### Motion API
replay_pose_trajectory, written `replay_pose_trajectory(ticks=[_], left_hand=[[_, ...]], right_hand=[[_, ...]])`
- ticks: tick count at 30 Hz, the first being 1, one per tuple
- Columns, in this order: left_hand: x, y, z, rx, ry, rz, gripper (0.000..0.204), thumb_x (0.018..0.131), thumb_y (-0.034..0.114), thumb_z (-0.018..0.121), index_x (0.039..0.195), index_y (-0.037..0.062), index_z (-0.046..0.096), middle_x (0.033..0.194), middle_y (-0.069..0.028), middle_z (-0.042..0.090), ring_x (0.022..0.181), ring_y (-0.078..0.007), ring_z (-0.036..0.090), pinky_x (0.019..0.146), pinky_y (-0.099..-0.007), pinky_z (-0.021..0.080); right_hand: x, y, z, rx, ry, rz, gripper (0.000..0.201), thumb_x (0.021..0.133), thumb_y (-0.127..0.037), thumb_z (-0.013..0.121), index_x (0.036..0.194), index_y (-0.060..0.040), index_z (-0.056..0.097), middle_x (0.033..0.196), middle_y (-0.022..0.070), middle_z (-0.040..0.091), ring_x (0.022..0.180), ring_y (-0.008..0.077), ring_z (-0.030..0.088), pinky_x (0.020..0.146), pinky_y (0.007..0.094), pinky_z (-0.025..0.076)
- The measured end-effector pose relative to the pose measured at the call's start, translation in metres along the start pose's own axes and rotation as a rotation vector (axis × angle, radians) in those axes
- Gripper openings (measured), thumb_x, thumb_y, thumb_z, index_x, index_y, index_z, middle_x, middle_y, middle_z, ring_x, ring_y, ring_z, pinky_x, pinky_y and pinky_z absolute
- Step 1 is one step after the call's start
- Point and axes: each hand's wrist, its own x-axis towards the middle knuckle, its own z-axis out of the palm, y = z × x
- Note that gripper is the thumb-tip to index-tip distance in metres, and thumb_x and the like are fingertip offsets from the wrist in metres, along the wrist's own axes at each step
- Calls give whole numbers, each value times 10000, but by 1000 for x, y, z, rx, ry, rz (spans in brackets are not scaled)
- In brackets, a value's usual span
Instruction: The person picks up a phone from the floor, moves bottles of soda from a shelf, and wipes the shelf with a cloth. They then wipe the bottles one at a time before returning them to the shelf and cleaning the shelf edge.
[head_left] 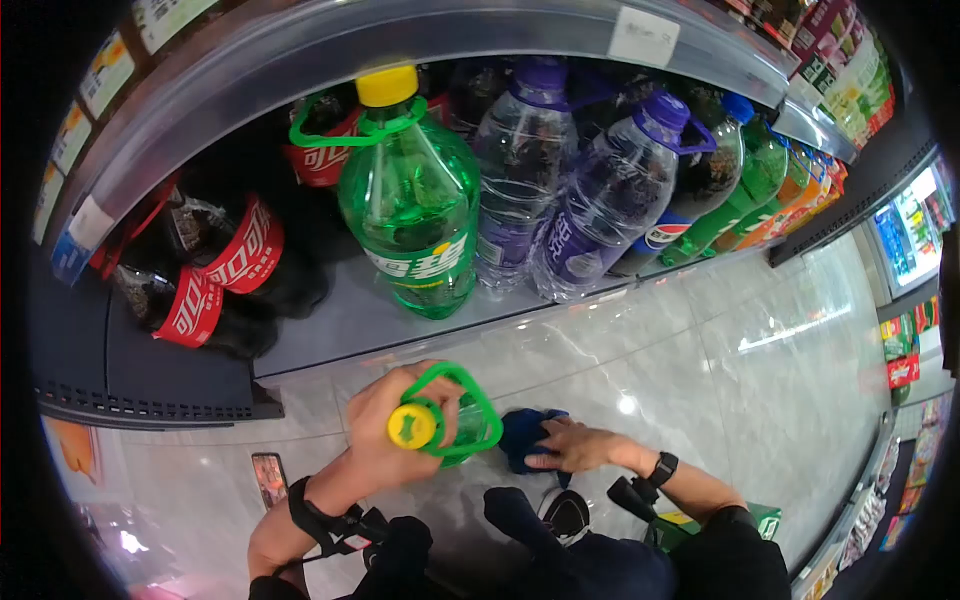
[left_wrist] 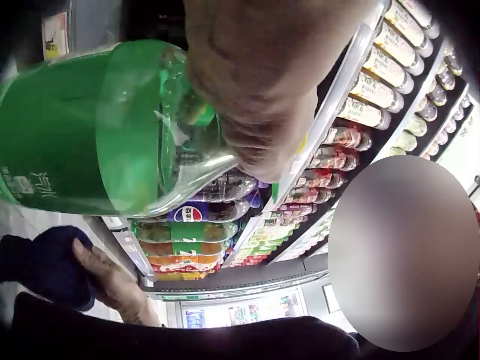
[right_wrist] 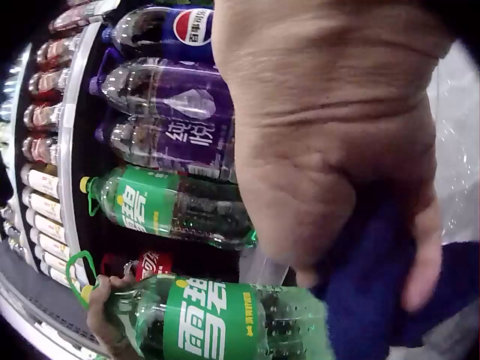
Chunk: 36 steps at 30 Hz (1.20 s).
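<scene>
My left hand (head_left: 375, 435) grips a large green soda bottle (right_wrist: 214, 319) around its neck, just below the yellow cap (head_left: 411, 427). The bottle's green carry loop (head_left: 485, 415) sticks out beside the fingers. My right hand (head_left: 580, 447) holds a dark blue cloth (head_left: 522, 440) bunched between thumb and fingers, to the right of the bottle. In the right wrist view the cloth (right_wrist: 375, 281) overlaps the bottle's base end. A matching green bottle (head_left: 415, 215) stands upright at the front of the shelf, ahead of the hands.
Red-labelled cola bottles (head_left: 205, 290) stand at the shelf's left. Right of the green bottle are purple-capped water bottles (head_left: 610, 190), then a cola bottle with a blue cap (head_left: 715, 160). A phone (head_left: 269, 478) lies on the tiled floor (head_left: 700, 370). A green box (head_left: 765, 522) is by my right arm.
</scene>
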Motion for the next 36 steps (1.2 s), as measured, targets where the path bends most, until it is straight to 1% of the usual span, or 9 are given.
replay_pose_trajectory(ticks=[5, 8, 11, 13, 19, 21, 22, 29, 36], left_hand=[[25, -2, 19, 127, 76, 26, 282, 607, -9, 677, 828, 37, 508, 685, -79, 589, 607, -232, 595, 548, -288, 461], [36, -8, 28, 30, 27, 81, 253, 644, 18, 676, 814, 26, 489, 701, -96, 583, 607, -259, 583, 542, -319, 453], [41, -8, 35, -21, 9, 48, 302, 641, 68, 717, 817, 21, 477, 683, -97, 573, 602, -277, 571, 534, -330, 444], [40, -9, 36, -42, -27, -12, 386, 594, 54, 766, 869, 24, 497, 737, -71, 600, 657, -191, 613, 583, -279, 471], [34, -1, 11, -62, -202, -64, 564, 604, 253, 772, 993, -2, 454, 961, -162, 502, 926, -326, 514, 763, -392, 416], [26, 0, -13, -23, -158, -14, 596, 617, 211, 756, 1058, -20, 429, 1003, -179, 480, 983, -341, 476, 825, -390, 388], [24, -1, -32, 174, 14, 80, 579, 638, 178, 734, 1073, -29, 414, 1016, -183, 473, 981, -346, 471, 829, -391, 386], [60, -26, -145, 958, 846, 185, 539, 730, 127, 657, 1142, -70, 371, 1098, -177, 428, 1039, -283, 451, 844, -365, 404], [108, -24, -183, 541, 783, -143, 519, 645, 258, 738, 1002, -53, 527, 917, -182, 616, 893, -302, 587, 794, -367, 432]], right_hand=[[3, -26, 16, -321, 107, -64, 558, 862, -521, 373, 1071, -48, 584, 1299, 240, 307, 1131, 444, 365, 911, 413, 356], [8, -49, 2, -238, -61, 122, 522, 869, -491, 391, 1080, -52, 580, 1228, 233, 411, 1103, 395, 420, 881, 404, 377], [17, -51, -2, -44, 85, -100, 473, 863, -465, 434, 921, -30, 610, 1030, 200, 530, 926, 299, 537, 784, 361, 431], [23, -54, -9, 512, 6, -134, 407, 859, -404, 496, 924, -18, 608, 953, 132, 572, 876, 191, 550, 758, 282, 431], [43, -76, -3, 1255, -157, -192, 398, 836, -177, 578, 1204, -57, 482, 1067, -13, 554, 954, 73, 493, 784, 217, 393], [46, -90, -6, 1420, -262, -94, 438, 841, -145, 537, 1255, -52, 426, 1132, 29, 530, 1032, 76, 467, 869, 211, 358], [49, -99, -14, 1341, -371, -272, 505, 832, -163, 492, 1279, 15, 341, 1286, 140, 393, 1158, 219, 433, 982, 353, 332], [61, -125, -10, 1535, -470, -249, 595, 803, -231, 391, 1314, 42, 253, 1248, 144, 441, 1133, 236, 458, 977, 367, 316], [68, -134, -5, 1925, -663, -19, 505, 816, -147, 363, 1302, -15, 323, 1236, 137, 440, 1067, 229, 474, 872, 312, 411]])
